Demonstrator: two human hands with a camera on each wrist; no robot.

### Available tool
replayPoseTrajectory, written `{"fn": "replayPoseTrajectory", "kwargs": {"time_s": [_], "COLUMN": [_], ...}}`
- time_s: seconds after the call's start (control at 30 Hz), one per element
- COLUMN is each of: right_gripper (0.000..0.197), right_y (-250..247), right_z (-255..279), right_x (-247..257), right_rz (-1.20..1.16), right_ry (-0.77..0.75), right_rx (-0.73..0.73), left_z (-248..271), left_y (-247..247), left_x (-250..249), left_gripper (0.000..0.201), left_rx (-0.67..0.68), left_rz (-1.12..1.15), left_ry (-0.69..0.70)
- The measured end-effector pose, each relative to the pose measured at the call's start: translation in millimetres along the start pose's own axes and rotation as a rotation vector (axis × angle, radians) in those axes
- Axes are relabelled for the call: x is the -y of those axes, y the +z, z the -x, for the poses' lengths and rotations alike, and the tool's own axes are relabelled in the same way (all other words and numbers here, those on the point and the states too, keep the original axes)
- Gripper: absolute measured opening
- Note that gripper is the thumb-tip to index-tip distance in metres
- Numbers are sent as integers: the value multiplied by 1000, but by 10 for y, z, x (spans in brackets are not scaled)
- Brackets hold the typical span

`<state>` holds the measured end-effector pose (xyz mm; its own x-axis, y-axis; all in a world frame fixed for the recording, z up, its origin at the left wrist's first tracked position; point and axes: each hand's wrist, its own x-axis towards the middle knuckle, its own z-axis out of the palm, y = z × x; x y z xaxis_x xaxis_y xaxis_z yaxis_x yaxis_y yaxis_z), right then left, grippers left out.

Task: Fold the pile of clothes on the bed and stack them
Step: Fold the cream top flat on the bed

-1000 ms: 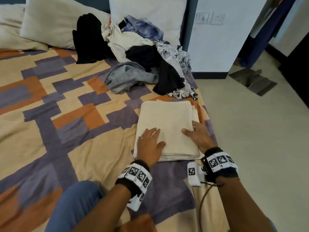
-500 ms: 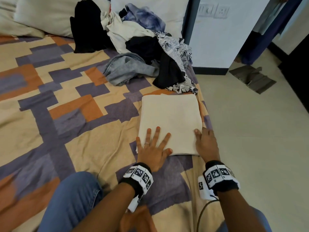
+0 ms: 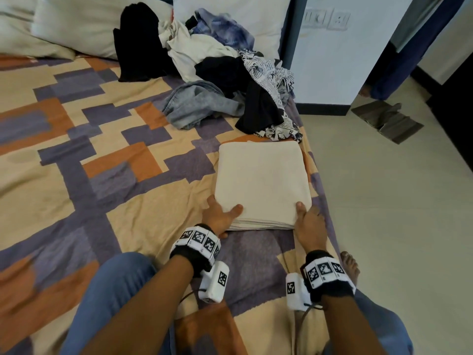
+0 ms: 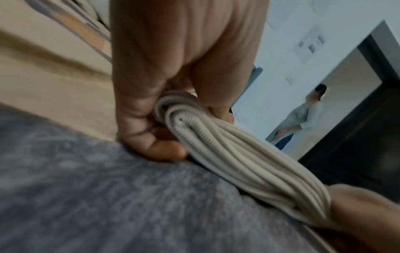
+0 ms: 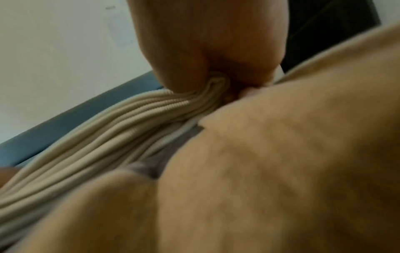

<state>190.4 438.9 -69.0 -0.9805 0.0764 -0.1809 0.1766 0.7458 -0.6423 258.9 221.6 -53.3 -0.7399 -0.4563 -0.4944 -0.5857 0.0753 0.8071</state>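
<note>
A folded cream cloth (image 3: 261,183) lies as a neat square near the bed's right edge. My left hand (image 3: 220,216) grips its near left corner, thumb on top and fingers underneath. My right hand (image 3: 307,221) grips the near right corner the same way. The left wrist view shows the cloth's stacked folded layers (image 4: 227,154) pinched between thumb and fingers. In the right wrist view the same layers (image 5: 151,119) run into my right hand's grip. The unfolded pile of clothes (image 3: 217,73) lies beyond, near the pillows.
The patterned bedspread (image 3: 89,162) stretches to the left. Pillows (image 3: 76,29) lean at the headboard. The bed's right edge drops to a pale floor (image 3: 384,201), where a grey mat (image 3: 386,121) lies. My jeans-clad knee (image 3: 110,290) rests on the bed. A person (image 4: 303,116) stands in the doorway.
Both hands went from lying flat on top of the cream cloth to sliding back to its near edge and gripping its two near corners.
</note>
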Motion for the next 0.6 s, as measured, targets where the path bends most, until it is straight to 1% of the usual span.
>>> {"fn": "replayPoseTrajectory", "kwargs": {"time_s": [0.07, 0.17, 0.23, 0.3, 0.37, 0.4, 0.47, 0.53, 0.6], "right_gripper": [58, 53, 49, 45, 42, 41, 37, 34, 46], "right_y": [-48, -106, -112, -112, -153, -187, -275, -428, -618], "right_z": [-90, -222, -275, -297, -215, -159, -78, -60, -109], "right_x": [-81, -151, -201, -280, -359, -408, -529, -567, -469], "right_rz": [-20, -114, -208, -330, -411, -375, -173, 4, 43], "right_ry": [21, 37, 35, 20, 29, 18, -23, -20, 20], "right_rx": [33, 58, 63, 81, 137, 159, 142, 88, 41], "left_z": [25, 123, 175, 224, 280, 294, 349, 357, 312], "left_y": [-3, -3, 18, 20, -7, -17, -40, -73, -145], "left_x": [1, 63, 123, 150, 176, 223, 309, 350, 245], "left_gripper": [79, 77, 74, 74, 70, 70, 73, 87, 109], "left_rx": [24, -29, -59, -60, -52, -48, -3, 54, 65], "left_rz": [-66, -115, -73, 14, 120, 163, 199, 104, -110], "left_ry": [39, 145, 134, 84, 16, -25, -73, -91, -67]}}
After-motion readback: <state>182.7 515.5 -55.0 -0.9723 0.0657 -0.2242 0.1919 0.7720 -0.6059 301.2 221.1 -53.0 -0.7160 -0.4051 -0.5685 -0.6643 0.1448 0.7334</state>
